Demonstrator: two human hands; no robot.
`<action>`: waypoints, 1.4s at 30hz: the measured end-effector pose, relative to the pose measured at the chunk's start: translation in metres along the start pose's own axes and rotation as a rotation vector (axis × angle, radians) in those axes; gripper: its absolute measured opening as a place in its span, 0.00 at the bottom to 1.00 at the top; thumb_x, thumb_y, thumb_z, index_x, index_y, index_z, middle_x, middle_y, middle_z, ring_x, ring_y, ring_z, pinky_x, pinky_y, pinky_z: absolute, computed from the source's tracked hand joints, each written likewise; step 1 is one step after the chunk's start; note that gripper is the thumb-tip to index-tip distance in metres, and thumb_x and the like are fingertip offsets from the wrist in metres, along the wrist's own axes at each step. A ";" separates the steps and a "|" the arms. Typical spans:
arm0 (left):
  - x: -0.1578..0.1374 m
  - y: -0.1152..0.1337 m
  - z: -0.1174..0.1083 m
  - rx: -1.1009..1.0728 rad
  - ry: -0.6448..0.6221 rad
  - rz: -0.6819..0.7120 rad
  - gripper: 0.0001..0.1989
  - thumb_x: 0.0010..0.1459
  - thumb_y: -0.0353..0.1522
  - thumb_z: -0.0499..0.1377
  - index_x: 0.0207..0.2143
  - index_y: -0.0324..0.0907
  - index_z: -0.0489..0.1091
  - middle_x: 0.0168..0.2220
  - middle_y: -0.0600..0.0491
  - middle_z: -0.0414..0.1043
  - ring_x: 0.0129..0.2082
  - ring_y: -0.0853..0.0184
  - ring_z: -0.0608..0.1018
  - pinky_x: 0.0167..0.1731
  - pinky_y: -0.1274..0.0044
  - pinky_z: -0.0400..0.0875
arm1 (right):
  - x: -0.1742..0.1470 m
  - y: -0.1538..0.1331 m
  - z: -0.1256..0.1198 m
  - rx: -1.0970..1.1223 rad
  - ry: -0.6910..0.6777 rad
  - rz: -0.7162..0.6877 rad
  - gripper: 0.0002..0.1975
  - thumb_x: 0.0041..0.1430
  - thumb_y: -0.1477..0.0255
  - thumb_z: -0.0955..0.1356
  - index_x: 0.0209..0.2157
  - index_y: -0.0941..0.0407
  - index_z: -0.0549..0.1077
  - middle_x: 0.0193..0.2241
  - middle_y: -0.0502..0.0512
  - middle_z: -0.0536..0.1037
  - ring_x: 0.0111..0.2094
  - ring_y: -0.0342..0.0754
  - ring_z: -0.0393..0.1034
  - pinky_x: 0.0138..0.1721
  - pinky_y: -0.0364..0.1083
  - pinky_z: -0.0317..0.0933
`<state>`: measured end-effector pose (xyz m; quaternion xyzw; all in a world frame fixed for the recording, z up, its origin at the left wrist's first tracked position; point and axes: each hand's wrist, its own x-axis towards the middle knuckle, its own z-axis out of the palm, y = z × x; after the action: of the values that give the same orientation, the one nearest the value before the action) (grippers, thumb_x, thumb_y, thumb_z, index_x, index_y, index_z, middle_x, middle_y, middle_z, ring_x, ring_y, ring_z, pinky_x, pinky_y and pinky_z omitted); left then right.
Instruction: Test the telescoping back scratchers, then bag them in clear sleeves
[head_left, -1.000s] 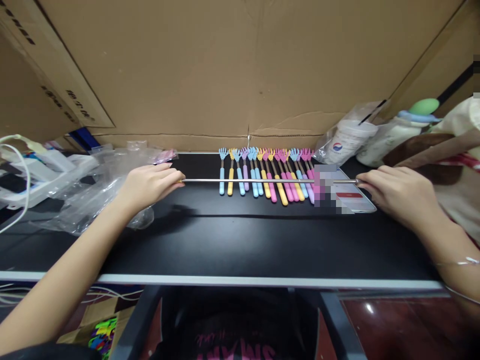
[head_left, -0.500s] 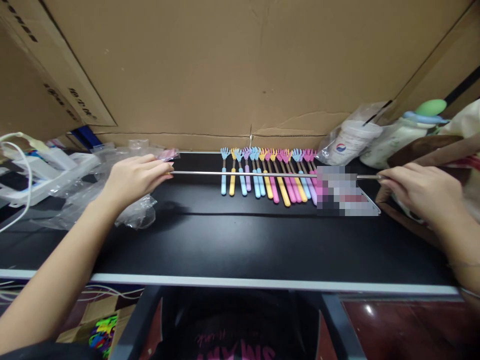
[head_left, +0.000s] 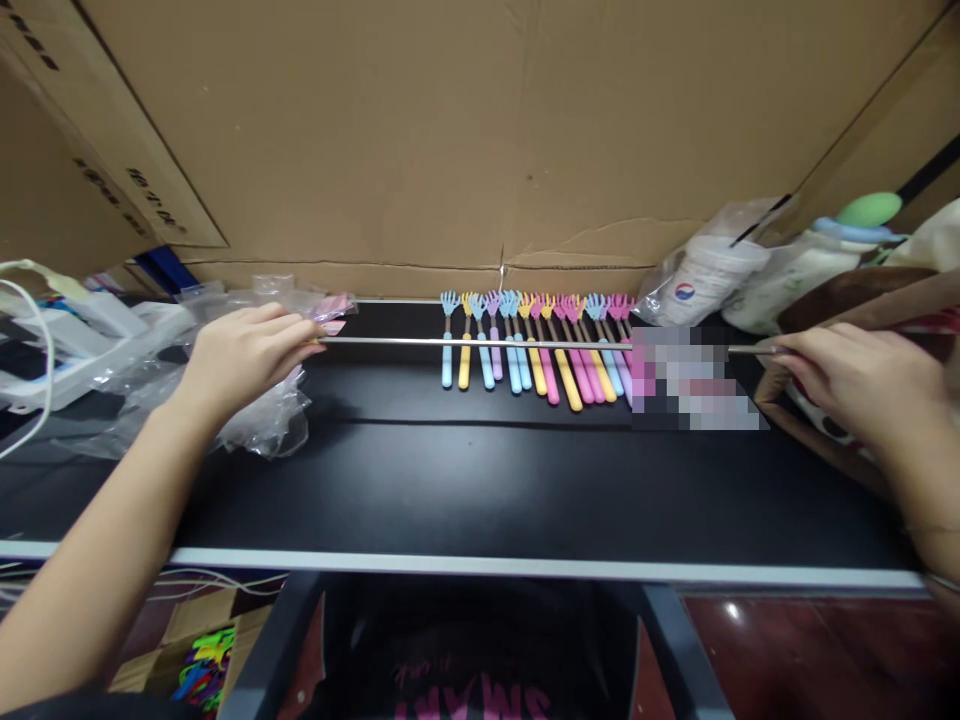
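Note:
A long thin metal rod [head_left: 450,343], seemingly an extended telescopic back scratcher, spans level above the black desk between my hands. Its left end is pinched by my left hand [head_left: 251,350], fingers closed, with a sliver of yellow at the fingertips. At the other end my right hand [head_left: 862,385] is closed on the rod; both ends are hidden in the fingers. Behind and below the rod lies a row of several back scratchers [head_left: 517,365] with hand-shaped heads pointing away, in blue, yellow, purple and pink. A blurred-out patch covers the row's right end.
Crumpled clear plastic bags [head_left: 262,420] and a white power strip [head_left: 112,350] lie at left. A bagged white cup [head_left: 709,280], a bottle [head_left: 817,260] and a brown bag strap [head_left: 772,400] crowd the right. Cardboard [head_left: 450,130] walls the back.
My hands have drawn farther apart, the left one leftward and the right one rightward. The rod's exposed length has grown. The row of back scratchers has stayed put.

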<state>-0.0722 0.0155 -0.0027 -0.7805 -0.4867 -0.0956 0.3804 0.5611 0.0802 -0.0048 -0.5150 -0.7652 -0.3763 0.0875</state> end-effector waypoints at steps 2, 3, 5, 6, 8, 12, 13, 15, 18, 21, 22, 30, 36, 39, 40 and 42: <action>-0.002 0.002 0.001 0.002 -0.012 0.004 0.16 0.68 0.42 0.46 0.38 0.45 0.70 0.32 0.53 0.72 0.34 0.66 0.71 0.30 0.77 0.61 | -0.001 -0.001 0.000 0.001 0.013 -0.016 0.19 0.62 0.64 0.58 0.35 0.60 0.76 0.28 0.62 0.75 0.29 0.52 0.66 0.29 0.47 0.53; -0.003 0.003 0.000 0.000 -0.010 0.006 0.15 0.68 0.41 0.47 0.40 0.45 0.70 0.32 0.53 0.72 0.34 0.65 0.71 0.30 0.77 0.62 | -0.002 -0.001 0.000 0.001 0.021 -0.015 0.19 0.62 0.64 0.58 0.35 0.60 0.75 0.28 0.62 0.75 0.29 0.52 0.66 0.30 0.47 0.53; -0.005 0.005 -0.001 -0.017 -0.004 0.012 0.14 0.67 0.40 0.48 0.43 0.45 0.69 0.34 0.53 0.73 0.36 0.66 0.72 0.31 0.77 0.62 | -0.003 -0.002 0.000 0.013 0.012 0.011 0.19 0.61 0.63 0.58 0.36 0.60 0.75 0.28 0.63 0.76 0.30 0.52 0.67 0.31 0.48 0.53; -0.006 0.006 -0.001 -0.027 0.002 0.014 0.13 0.67 0.40 0.48 0.43 0.45 0.69 0.35 0.54 0.74 0.36 0.66 0.72 0.31 0.77 0.62 | -0.003 -0.003 0.000 0.025 -0.004 0.032 0.18 0.61 0.63 0.59 0.36 0.60 0.74 0.29 0.63 0.76 0.30 0.52 0.67 0.32 0.48 0.53; -0.006 0.007 -0.001 -0.036 0.009 0.011 0.13 0.67 0.40 0.48 0.42 0.45 0.69 0.35 0.55 0.75 0.36 0.66 0.73 0.31 0.77 0.63 | -0.004 -0.003 0.001 0.042 -0.034 0.069 0.16 0.60 0.63 0.60 0.36 0.59 0.74 0.29 0.62 0.76 0.32 0.53 0.67 0.32 0.48 0.53; -0.005 0.008 0.000 -0.045 0.007 0.019 0.13 0.68 0.39 0.48 0.42 0.45 0.70 0.36 0.55 0.77 0.37 0.65 0.73 0.32 0.76 0.64 | -0.006 0.000 0.007 0.026 -0.017 0.069 0.16 0.59 0.63 0.58 0.33 0.57 0.72 0.29 0.62 0.76 0.33 0.53 0.68 0.31 0.48 0.52; -0.005 0.008 0.000 -0.049 0.009 0.021 0.13 0.67 0.39 0.48 0.42 0.45 0.70 0.36 0.55 0.77 0.37 0.65 0.73 0.32 0.76 0.64 | -0.007 0.000 0.009 0.019 -0.012 0.069 0.16 0.58 0.64 0.58 0.32 0.57 0.72 0.29 0.61 0.76 0.33 0.53 0.68 0.31 0.48 0.52; -0.005 0.010 0.000 -0.049 0.015 0.022 0.13 0.67 0.39 0.49 0.41 0.45 0.70 0.36 0.55 0.77 0.36 0.65 0.73 0.32 0.76 0.64 | -0.008 0.001 0.011 0.007 -0.015 0.076 0.15 0.58 0.64 0.58 0.31 0.56 0.71 0.29 0.60 0.76 0.33 0.52 0.68 0.31 0.48 0.52; -0.004 0.013 -0.001 -0.042 0.017 0.035 0.12 0.68 0.37 0.49 0.39 0.44 0.70 0.36 0.56 0.77 0.36 0.67 0.74 0.30 0.77 0.63 | -0.008 0.000 0.010 -0.005 -0.057 0.075 0.15 0.59 0.65 0.57 0.33 0.57 0.71 0.30 0.61 0.76 0.33 0.52 0.68 0.33 0.48 0.52; -0.004 0.016 -0.001 -0.024 0.041 0.051 0.10 0.67 0.37 0.50 0.40 0.44 0.69 0.36 0.57 0.77 0.36 0.67 0.74 0.28 0.77 0.62 | -0.007 -0.004 0.005 -0.014 -0.101 0.082 0.15 0.60 0.66 0.57 0.34 0.57 0.72 0.30 0.61 0.76 0.32 0.52 0.68 0.33 0.48 0.52; -0.004 0.017 -0.001 -0.017 0.045 0.049 0.10 0.67 0.37 0.50 0.40 0.45 0.69 0.36 0.57 0.77 0.36 0.67 0.74 0.28 0.77 0.62 | -0.007 -0.005 0.004 -0.019 -0.110 0.086 0.15 0.60 0.66 0.57 0.35 0.57 0.72 0.30 0.61 0.76 0.32 0.53 0.67 0.33 0.48 0.52; -0.006 0.018 -0.001 -0.012 0.019 0.009 0.12 0.68 0.37 0.47 0.39 0.46 0.69 0.36 0.57 0.78 0.36 0.67 0.74 0.29 0.77 0.64 | -0.006 -0.008 0.004 -0.022 -0.080 0.092 0.14 0.61 0.68 0.58 0.34 0.58 0.73 0.27 0.60 0.74 0.30 0.52 0.66 0.33 0.48 0.52; -0.005 0.022 -0.006 -0.021 0.053 -0.017 0.11 0.68 0.37 0.49 0.42 0.46 0.69 0.36 0.57 0.78 0.36 0.67 0.74 0.30 0.76 0.64 | -0.004 -0.016 -0.006 -0.027 -0.038 0.024 0.16 0.62 0.68 0.56 0.34 0.58 0.73 0.28 0.61 0.76 0.29 0.51 0.67 0.32 0.47 0.55; 0.000 0.031 -0.010 -0.045 0.060 0.010 0.11 0.67 0.36 0.50 0.40 0.45 0.71 0.37 0.56 0.79 0.35 0.67 0.76 0.30 0.76 0.64 | 0.000 -0.027 -0.014 0.025 0.044 -0.101 0.16 0.62 0.69 0.56 0.33 0.58 0.73 0.26 0.60 0.76 0.29 0.51 0.68 0.33 0.47 0.57; 0.002 0.035 -0.011 -0.055 0.056 0.023 0.11 0.67 0.36 0.50 0.40 0.45 0.71 0.36 0.56 0.79 0.36 0.67 0.76 0.30 0.76 0.64 | 0.002 -0.031 -0.017 0.036 0.072 -0.137 0.16 0.63 0.69 0.56 0.32 0.58 0.73 0.26 0.59 0.76 0.28 0.50 0.68 0.33 0.46 0.57; 0.006 0.044 -0.012 -0.076 0.051 0.039 0.12 0.67 0.37 0.50 0.39 0.45 0.72 0.35 0.56 0.79 0.36 0.67 0.77 0.31 0.77 0.65 | 0.005 -0.043 -0.021 0.042 0.095 -0.185 0.16 0.64 0.69 0.56 0.32 0.57 0.72 0.25 0.58 0.76 0.27 0.50 0.68 0.32 0.46 0.57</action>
<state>-0.0301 0.0009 -0.0128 -0.8010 -0.4577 -0.1264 0.3646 0.5168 0.0615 -0.0081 -0.4218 -0.8123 -0.3905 0.0992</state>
